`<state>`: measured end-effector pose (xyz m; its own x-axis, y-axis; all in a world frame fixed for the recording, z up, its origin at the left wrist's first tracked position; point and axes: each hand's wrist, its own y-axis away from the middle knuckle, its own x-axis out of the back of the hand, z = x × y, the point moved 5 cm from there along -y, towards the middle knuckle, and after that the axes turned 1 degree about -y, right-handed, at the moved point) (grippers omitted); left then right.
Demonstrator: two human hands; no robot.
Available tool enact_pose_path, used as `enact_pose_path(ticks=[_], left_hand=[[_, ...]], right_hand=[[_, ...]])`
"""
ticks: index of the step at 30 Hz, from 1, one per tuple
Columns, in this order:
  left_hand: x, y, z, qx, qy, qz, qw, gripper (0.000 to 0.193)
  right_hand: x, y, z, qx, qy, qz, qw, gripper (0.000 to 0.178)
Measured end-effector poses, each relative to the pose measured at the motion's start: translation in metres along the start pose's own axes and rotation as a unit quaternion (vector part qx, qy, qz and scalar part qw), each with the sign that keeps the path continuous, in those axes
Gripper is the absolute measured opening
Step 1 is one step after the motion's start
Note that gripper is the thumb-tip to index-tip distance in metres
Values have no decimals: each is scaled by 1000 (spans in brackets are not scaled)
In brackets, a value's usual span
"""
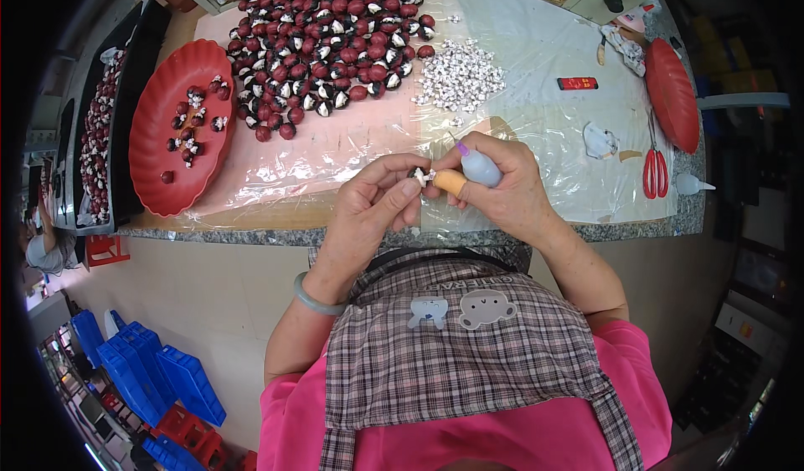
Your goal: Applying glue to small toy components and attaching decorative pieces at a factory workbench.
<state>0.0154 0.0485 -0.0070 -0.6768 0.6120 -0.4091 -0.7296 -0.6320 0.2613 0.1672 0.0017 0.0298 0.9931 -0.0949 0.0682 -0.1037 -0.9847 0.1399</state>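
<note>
My left hand (364,203) is closed, pinching a small dark piece with white on it (420,175) between thumb and fingertips. My right hand (515,188) wraps round a pale blue squeeze bottle (481,169) with a purple collar and a thin needle tip pointing up and away. A yellow-orange cover (450,181) sits on a digit of that hand, and its tip meets the small piece. Both hands are together above the table's near edge. Beyond them lie a heap of dark red, black and white balls (327,48) and a pile of tiny white pieces (461,73).
A red scalloped tray (144,149) with several decorated balls stands left. At right are red-handled scissors (656,172), another squeeze bottle (692,185), a red packet (578,83) and a red dish (672,94). Clear plastic sheeting (544,136) covers the table. Blue crates (138,366) stand lower left.
</note>
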Motion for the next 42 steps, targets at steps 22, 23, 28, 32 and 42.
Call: enact_pose_path(ticks=[22, 23, 28, 32, 42], left_hand=[[4, -7, 22, -32, 142, 7, 989, 25], [6, -11, 30, -36, 148, 46, 987, 28], [27, -38, 70, -259, -467, 168, 829, 19], [22, -54, 75, -315, -644, 197, 669, 21], [15, -45, 74, -353, -679, 184, 618, 21]], right_hand=[[4, -1, 4, 108, 52, 57, 991, 23], [9, -1, 5, 85, 41, 67, 993, 22], [19, 2, 10, 63, 33, 83, 994, 17], [21, 5, 12, 60, 45, 89, 993, 17], [25, 8, 12, 68, 83, 71, 992, 16]])
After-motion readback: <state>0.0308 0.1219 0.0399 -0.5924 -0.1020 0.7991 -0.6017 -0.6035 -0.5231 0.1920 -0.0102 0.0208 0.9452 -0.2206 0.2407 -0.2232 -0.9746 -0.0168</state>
